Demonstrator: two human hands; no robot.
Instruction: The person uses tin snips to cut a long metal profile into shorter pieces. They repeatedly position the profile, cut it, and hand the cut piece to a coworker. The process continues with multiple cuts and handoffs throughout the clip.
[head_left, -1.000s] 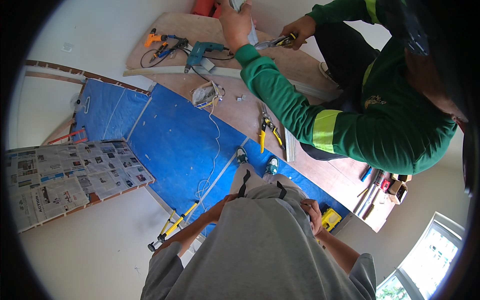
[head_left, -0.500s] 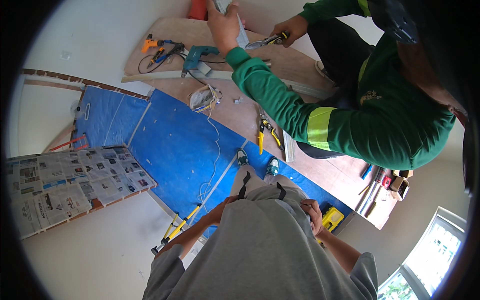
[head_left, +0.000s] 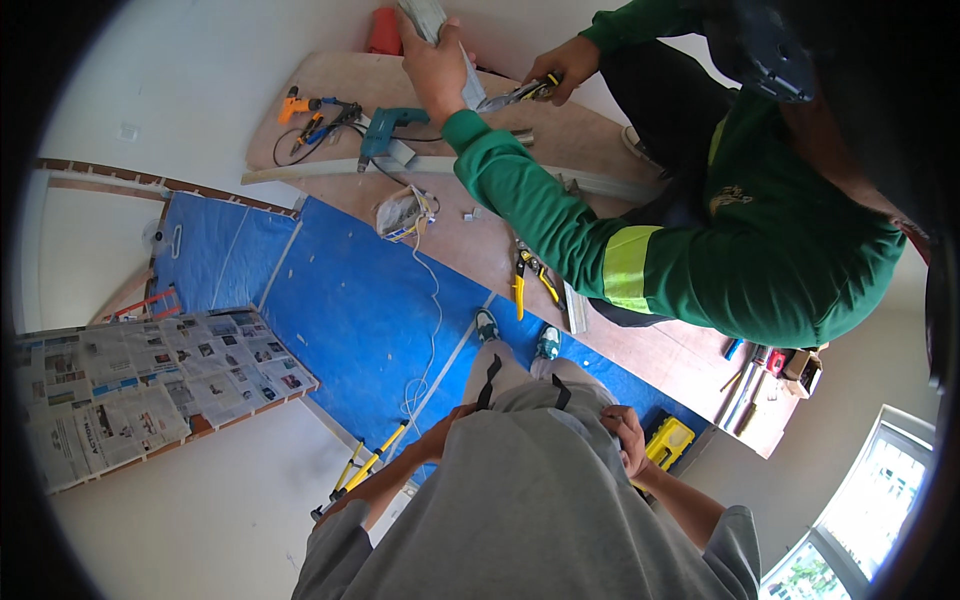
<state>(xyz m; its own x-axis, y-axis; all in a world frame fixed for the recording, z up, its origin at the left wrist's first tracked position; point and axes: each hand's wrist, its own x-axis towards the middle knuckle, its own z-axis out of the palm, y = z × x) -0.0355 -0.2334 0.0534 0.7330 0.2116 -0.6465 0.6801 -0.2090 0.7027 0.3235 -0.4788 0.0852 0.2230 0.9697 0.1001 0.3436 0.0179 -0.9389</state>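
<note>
My left hand [head_left: 443, 436] rests at my left hip beside the grey shirt [head_left: 540, 490]; its fingers are mostly hidden by the cloth. My right hand [head_left: 627, 440] lies against my right hip with its fingers curled in; whether anything is in them cannot be made out. In front of me, a co-worker in a green sleeve [head_left: 540, 200] grips a metal channel [head_left: 462, 75] with one hand [head_left: 437, 75]. The other hand [head_left: 568, 65] holds metal snips [head_left: 525, 93] against the channel's lower end.
A teal drill [head_left: 388, 132], an orange drill [head_left: 294, 104], an open bucket [head_left: 402, 214] and yellow-handled snips [head_left: 532, 278] lie on the board [head_left: 650, 345]. A white cord [head_left: 436, 300] crosses the blue sheet [head_left: 350, 280]. A yellow tripod [head_left: 372, 460] and yellow case [head_left: 668, 444] flank me.
The view has shifted slightly, so the board and tools sit a little lower. My hands stay at my hips. The co-worker still holds the snips at the channel.
</note>
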